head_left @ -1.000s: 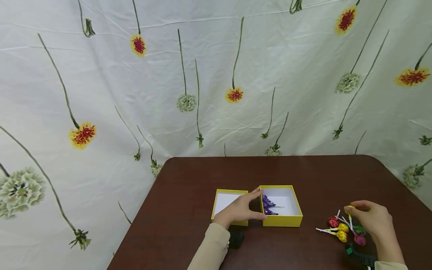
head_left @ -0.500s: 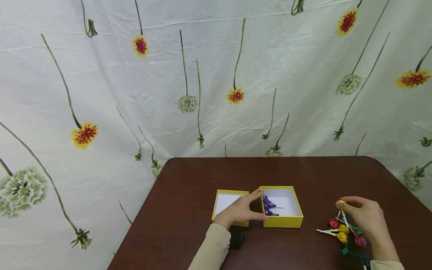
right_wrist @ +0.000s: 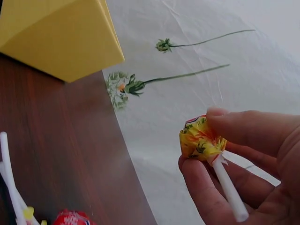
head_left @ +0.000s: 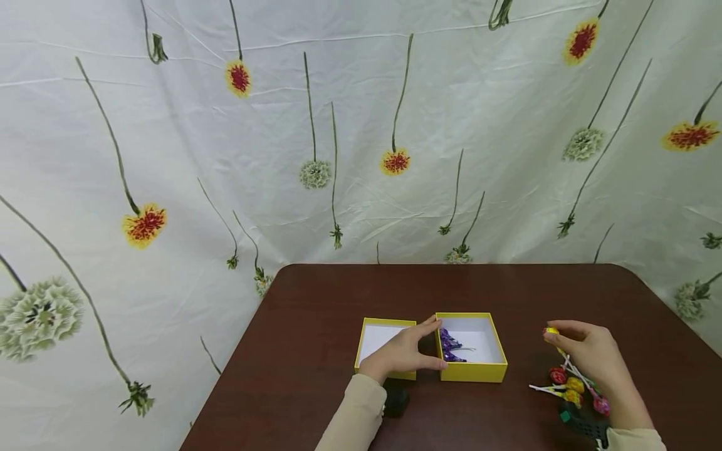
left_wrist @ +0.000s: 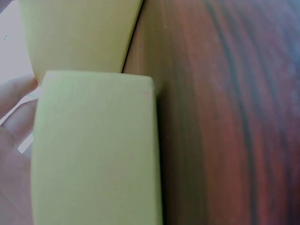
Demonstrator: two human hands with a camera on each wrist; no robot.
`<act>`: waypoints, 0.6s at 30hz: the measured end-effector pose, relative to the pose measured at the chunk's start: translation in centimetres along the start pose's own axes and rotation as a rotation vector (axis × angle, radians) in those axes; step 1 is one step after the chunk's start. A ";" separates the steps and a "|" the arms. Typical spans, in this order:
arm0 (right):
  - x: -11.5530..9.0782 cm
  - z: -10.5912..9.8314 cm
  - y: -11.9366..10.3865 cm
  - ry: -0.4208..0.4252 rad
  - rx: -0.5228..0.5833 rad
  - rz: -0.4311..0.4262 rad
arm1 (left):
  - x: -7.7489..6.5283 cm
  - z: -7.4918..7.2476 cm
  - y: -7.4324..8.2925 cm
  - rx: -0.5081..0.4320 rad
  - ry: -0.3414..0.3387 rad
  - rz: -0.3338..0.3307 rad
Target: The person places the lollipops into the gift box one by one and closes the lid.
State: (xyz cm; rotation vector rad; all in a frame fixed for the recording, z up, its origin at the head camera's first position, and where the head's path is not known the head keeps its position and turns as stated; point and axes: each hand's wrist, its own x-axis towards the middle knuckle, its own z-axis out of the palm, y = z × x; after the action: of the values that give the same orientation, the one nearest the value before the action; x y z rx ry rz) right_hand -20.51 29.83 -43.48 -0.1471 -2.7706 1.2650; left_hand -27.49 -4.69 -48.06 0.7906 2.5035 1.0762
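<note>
My left hand [head_left: 400, 352] holds the left side of an open yellow box [head_left: 474, 374], thumb at its front corner and a finger at its back corner. Purple-wrapped lollipops [head_left: 449, 346] lie against the left wall inside the white interior. Between thumb and fingers, my right hand [head_left: 592, 352] pinches a yellow-wrapped lollipop [right_wrist: 200, 140] by its head; the white stick points down toward the palm in the right wrist view. That hand is raised above the table, right of the box. Below it lie a red lollipop [head_left: 557, 375], yellow lollipops [head_left: 573, 398] and a pink one [head_left: 601, 406].
A shallower yellow tray [head_left: 366, 338] with a white inside, perhaps the box's lid, sits left of the box, partly behind my left hand. Everything rests on a dark brown table [head_left: 316, 313]. A flower-printed white cloth [head_left: 254, 144] hangs behind it.
My right hand has lifted the yellow lollipop off the pile and moved left and slightly away toward the box. My left hand stays at the box.
</note>
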 end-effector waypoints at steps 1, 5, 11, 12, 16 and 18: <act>0.0 0.1 -0.2 -0.008 -0.002 -0.010 | 0.0 0.0 0.0 0.001 0.000 0.000; 0.2 0.9 -1.0 -0.026 0.013 -0.047 | 0.0 0.0 0.1 -0.003 0.000 -0.001; 0.5 2.1 -1.9 -0.023 0.041 -0.079 | -0.1 -0.1 0.4 0.000 -0.007 0.001; 0.5 2.2 -2.1 -0.026 0.043 -0.081 | -0.1 0.0 0.4 0.005 -0.006 0.000; 0.9 2.7 -2.8 -0.049 0.053 -0.097 | -0.1 -0.1 0.4 0.013 0.001 -0.003; 1.1 2.9 -3.3 -0.069 0.067 -0.114 | -0.1 -0.1 0.3 0.017 0.004 -0.005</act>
State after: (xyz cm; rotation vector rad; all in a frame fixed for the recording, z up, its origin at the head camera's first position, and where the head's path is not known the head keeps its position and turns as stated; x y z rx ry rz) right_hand -22.08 25.62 -42.81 0.0597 -2.7442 1.3556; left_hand -27.32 -4.64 -47.71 0.7867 2.5201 1.0574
